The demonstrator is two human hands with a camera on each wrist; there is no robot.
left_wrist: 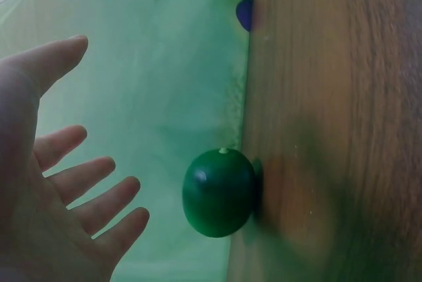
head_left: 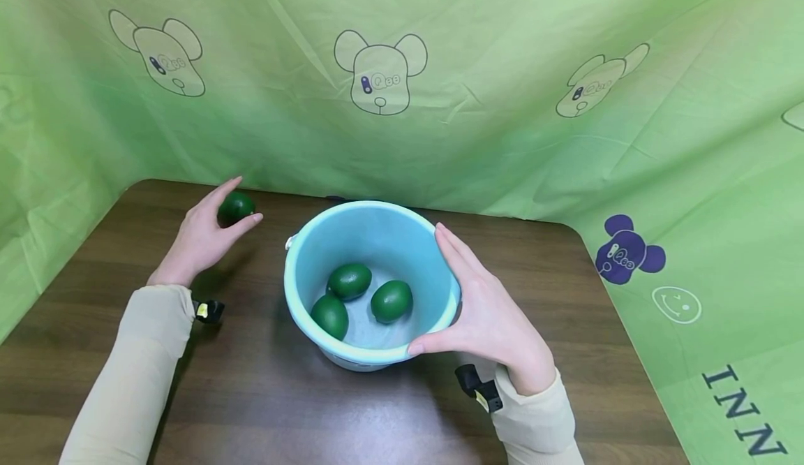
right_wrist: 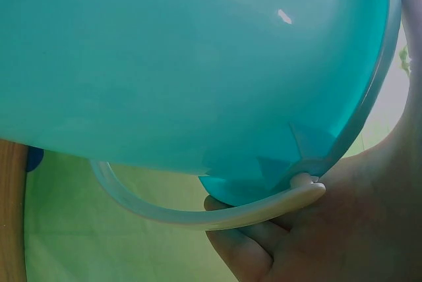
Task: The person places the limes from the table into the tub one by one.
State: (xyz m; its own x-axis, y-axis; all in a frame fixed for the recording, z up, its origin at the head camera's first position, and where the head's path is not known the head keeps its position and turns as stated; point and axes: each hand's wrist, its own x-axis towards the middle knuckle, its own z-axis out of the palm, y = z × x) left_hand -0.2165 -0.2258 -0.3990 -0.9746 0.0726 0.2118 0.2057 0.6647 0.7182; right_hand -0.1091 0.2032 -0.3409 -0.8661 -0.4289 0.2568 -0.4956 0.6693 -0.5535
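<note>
My left hand is at the far left of the table, thumb and fingers spread on either side of a glossy dark green lime. In the left wrist view the fingers are apart from that lime, which rests on the wood with its pale stem nub showing. A light blue bucket stands upright mid-table. With thumb and fingers, my right hand grips its right rim. Inside the bucket lie a back lime, a left lime and a right lime.
The brown wooden table reaches a green curtain printed with bear heads at the back and sides. A pale bucket handle hangs from the rim by my right hand. Each wrist wears a small black camera.
</note>
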